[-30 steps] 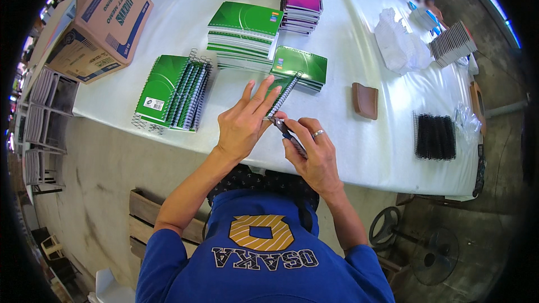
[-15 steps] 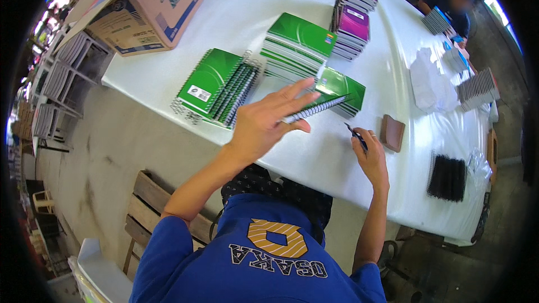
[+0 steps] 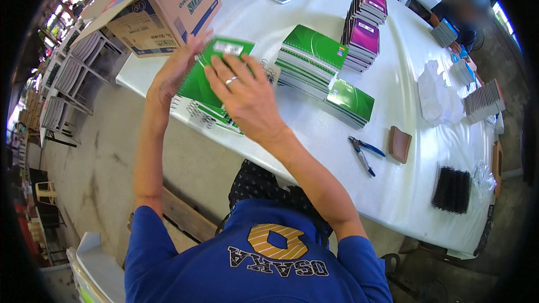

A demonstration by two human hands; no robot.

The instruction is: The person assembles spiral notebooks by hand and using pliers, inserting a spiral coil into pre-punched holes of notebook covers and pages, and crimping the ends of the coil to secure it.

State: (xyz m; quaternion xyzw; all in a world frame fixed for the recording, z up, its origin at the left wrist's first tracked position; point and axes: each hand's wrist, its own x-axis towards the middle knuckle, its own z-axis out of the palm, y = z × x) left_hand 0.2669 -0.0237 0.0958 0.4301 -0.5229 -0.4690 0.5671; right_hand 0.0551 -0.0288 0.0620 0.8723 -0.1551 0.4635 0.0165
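Observation:
Both hands are at the stack of green spiral notebooks (image 3: 209, 91) on the near left of the table. My left hand (image 3: 178, 66), partly smeared by motion, stands along the coiled left edge with its fingers stretched upward. Across the top cover lies my right hand (image 3: 247, 96), a ring on one finger, its fingers spread and flat. A white label shows on the cover beyond its fingertips. Loose wire coils stick out below the pile. To the right, blue-handled pliers (image 3: 366, 154) rest on the table beside a brown block-like piece (image 3: 399, 145).
Taller stacks of green notebooks (image 3: 311, 50) and purple notebooks (image 3: 362, 36) stand beyond. An open cardboard box (image 3: 179, 8) is at the back left. Black coils (image 3: 451, 191) and white plastic (image 3: 435, 95) lie at right. A person (image 3: 460, 17) sits at the far right.
The pliers have left my right hand and lie on the table. My right hand has crossed left to the green pile. My left hand, which held a spiral notebook, has moved left too.

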